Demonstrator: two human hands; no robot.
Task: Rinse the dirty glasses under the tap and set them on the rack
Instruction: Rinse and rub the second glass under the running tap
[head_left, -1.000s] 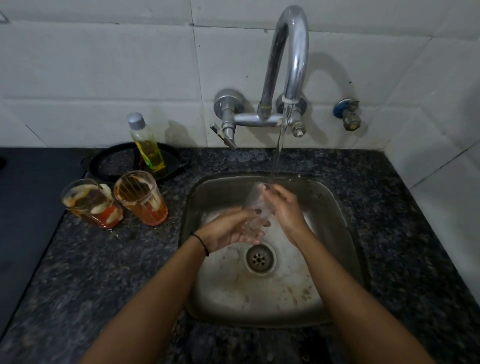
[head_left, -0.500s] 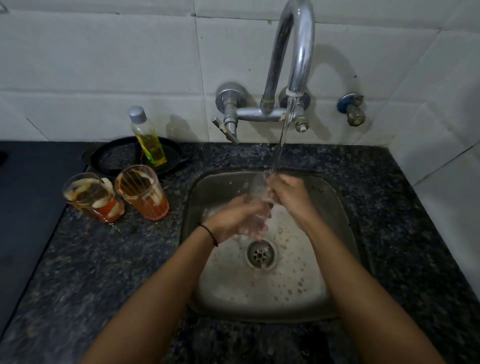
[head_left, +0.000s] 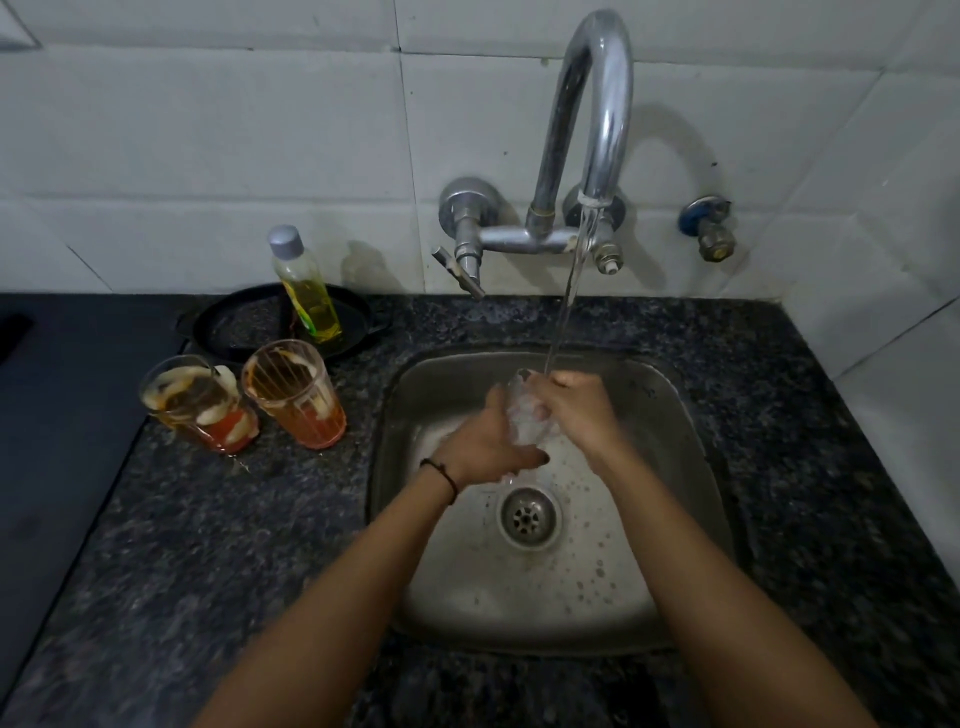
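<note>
A clear glass (head_left: 524, 413) is held over the steel sink (head_left: 691, 447), right under the stream from the chrome tap (head_left: 597, 104). My left hand (head_left: 488, 447) wraps its lower part from the left. My right hand (head_left: 576, 410) grips its rim side from the right, and the water lands at my right fingers. Much of the glass is hidden by both hands. Two dirty glasses stand on the counter left of the sink: one (head_left: 200, 402) with red and white residue, one (head_left: 296, 392) with an orange base. No rack is in view.
A bottle of yellow liquid (head_left: 306, 286) stands in a black pan (head_left: 234, 327) behind the dirty glasses. The drain (head_left: 528, 516) lies below my hands. Dark speckled granite counter (head_left: 208, 545) surrounds the sink. A small valve (head_left: 711, 231) sticks out of the tiled wall at right.
Both hands, with the glass, have risen slightly toward the tap stream, and droplets have spread over the sink floor. The view has shifted a little.
</note>
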